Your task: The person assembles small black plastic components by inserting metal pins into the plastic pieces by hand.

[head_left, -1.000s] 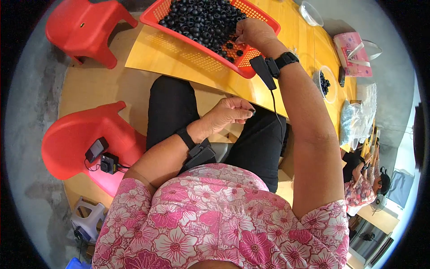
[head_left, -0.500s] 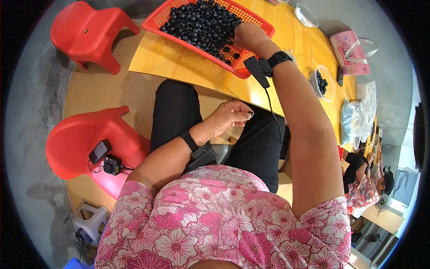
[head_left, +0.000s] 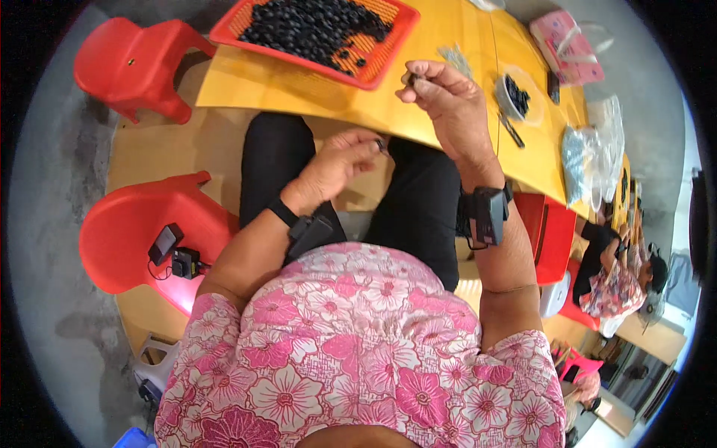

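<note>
My left hand (head_left: 332,166) is over my lap, its thumb and fingertips pinched on a small black ring-like part (head_left: 381,145). Higher and to the right, my right hand (head_left: 457,108) is raised at the table edge, fingertips closed on another small dark part (head_left: 413,78) that is mostly hidden. Beyond it on the table sits a red plastic basket (head_left: 404,45) with perforated sides. Many black ring-shaped parts (head_left: 306,33) fill most of the basket; a few lie loose at its near right end.
On the yellow table (head_left: 388,104) stand a clear bowl (head_left: 532,112) of black parts, a dark pen-like tool (head_left: 511,130), small pale pieces (head_left: 457,60) and clear bags (head_left: 590,157). Red chairs (head_left: 142,231) are at the left. Other people (head_left: 609,269) sit far right.
My right hand has come out of the basket toward me, now pinching a small dark part. My left hand keeps its pinch. The view has shifted slightly.
</note>
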`<state>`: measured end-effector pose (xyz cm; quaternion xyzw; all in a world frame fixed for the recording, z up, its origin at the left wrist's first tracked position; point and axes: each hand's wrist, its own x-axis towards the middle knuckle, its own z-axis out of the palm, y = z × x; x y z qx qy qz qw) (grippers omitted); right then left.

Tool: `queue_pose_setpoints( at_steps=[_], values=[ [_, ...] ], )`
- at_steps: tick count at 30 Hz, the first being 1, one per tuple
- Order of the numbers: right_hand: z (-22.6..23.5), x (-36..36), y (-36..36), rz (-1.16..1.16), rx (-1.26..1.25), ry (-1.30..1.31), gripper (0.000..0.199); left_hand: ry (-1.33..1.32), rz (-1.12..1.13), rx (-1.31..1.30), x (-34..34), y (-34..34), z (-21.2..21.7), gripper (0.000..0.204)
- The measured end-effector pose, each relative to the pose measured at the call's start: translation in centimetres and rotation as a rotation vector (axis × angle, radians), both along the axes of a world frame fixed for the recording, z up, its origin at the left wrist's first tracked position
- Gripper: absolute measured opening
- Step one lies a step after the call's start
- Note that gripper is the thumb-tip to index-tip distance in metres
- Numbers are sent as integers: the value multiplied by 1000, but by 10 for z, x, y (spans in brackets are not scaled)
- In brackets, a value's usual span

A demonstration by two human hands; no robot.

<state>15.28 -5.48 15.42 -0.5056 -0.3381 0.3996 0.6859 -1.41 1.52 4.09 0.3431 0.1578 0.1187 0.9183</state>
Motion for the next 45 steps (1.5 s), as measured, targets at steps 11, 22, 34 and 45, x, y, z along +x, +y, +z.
queue_pose_setpoints(
  at_steps=[11, 22, 34, 45],
  values=[
    [-13, -47, -100, 33, 101, 370, 23, -174, -135, -53, -25, -23, 48, 21],
    [-8, -73, -113, 74, 114, 374, 19, -177, -150, -45, -40, -45, 67, 23],
    [2, -87, -110, -20, 47, 240, 19, -188, -161, 45, -46, -50, 76, 24],
    [2, -90, -110, -20, 40, 189, 19, -233, -165, 72, -50, -49, 77, 22]
  ],
)
